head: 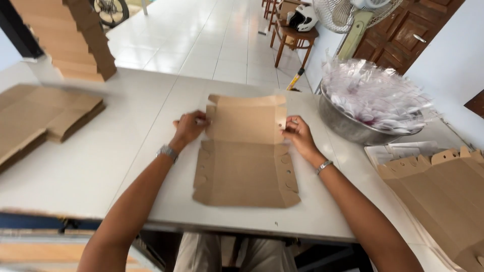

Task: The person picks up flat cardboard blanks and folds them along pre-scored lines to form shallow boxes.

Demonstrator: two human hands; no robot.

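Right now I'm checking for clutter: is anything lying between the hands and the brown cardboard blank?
Nothing visible. The left hand and right hand already pinch the side flaps of the cardboard blank; the metal bowl sits off to the right.

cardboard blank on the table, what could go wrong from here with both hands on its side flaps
The blank is held only at its far half, by the left hand and right hand, so the near half could slide. Uneven pressure might crease a flap crookedly. The metal bowl beside the right hand could get bumped.
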